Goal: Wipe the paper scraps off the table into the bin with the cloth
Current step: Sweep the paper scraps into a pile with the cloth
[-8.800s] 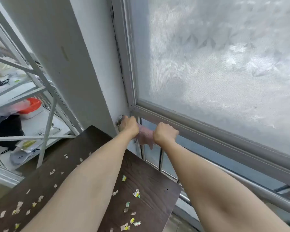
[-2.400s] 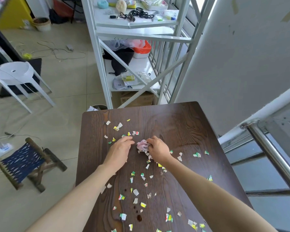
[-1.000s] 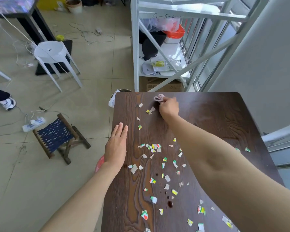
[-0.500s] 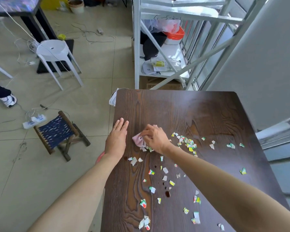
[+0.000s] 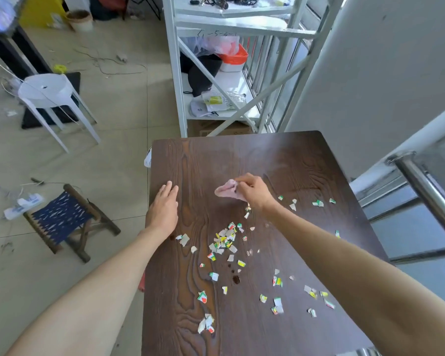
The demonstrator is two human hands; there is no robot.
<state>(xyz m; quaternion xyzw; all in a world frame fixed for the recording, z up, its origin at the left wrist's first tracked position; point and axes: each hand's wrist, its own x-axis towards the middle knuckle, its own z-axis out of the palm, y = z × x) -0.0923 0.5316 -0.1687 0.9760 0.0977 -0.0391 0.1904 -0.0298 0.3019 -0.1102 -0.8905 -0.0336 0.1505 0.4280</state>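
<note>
A dark wooden table (image 5: 280, 155) fills the lower middle of the head view. Several coloured paper scraps (image 5: 225, 241) lie in a loose heap at its middle, with more scattered toward the near and right edges. My right hand (image 5: 253, 190) pinches a small pink cloth (image 5: 226, 190) on the tabletop just beyond the heap. My left hand (image 5: 163, 208) lies flat with fingers together at the table's left edge. A sliver of something red (image 5: 141, 281) shows under my left forearm below that edge; I cannot tell if it is the bin.
A white metal shelf rack (image 5: 180, 80) stands beyond the table's far edge. A folding stool with a blue seat (image 5: 59, 219) and a white plastic stool (image 5: 46, 91) stand on the floor to the left. A steel railing (image 5: 427, 191) runs along the right.
My right hand has moved the cloth to the right and further away, off the scraps it was touching. More scraps sit gathered at the table's middle. The left hand stays at the left edge.
</note>
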